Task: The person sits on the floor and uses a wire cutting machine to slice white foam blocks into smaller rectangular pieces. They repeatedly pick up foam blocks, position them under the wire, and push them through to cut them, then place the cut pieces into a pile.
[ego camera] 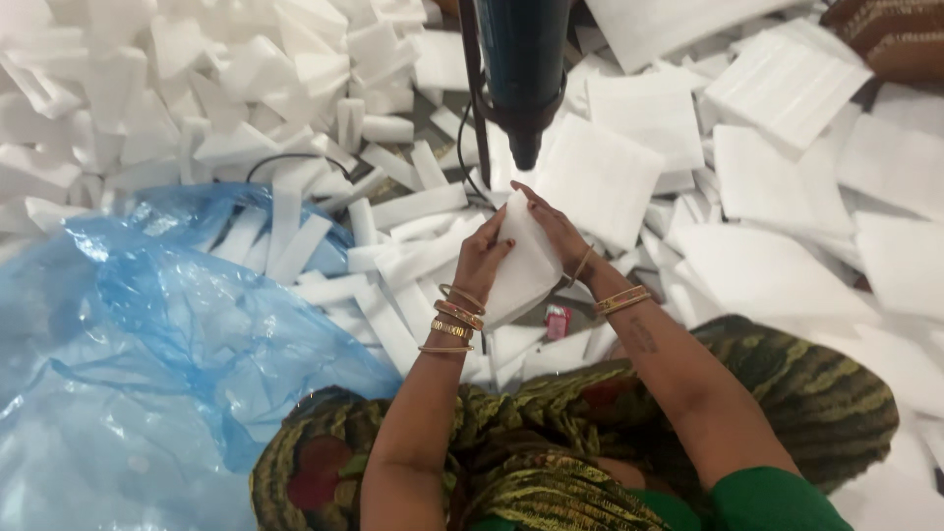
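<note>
Both hands — left hand (484, 258), right hand (556, 228) — clamped on one white foam sheet (524, 267) below the heat tool (521, 74); blue bag (147, 344) part-filled, many strips loose.

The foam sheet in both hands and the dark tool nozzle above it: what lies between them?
Nothing: in the head view, foam sheet and nozzle are separated by a bare gap.

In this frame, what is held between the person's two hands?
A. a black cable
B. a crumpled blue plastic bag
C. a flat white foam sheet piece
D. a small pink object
C: the left hand and right hand both grip a flat white foam sheet piece, just below the dark nozzle-shaped tool; the translucent blue plastic bag lies apart at the left.
</note>
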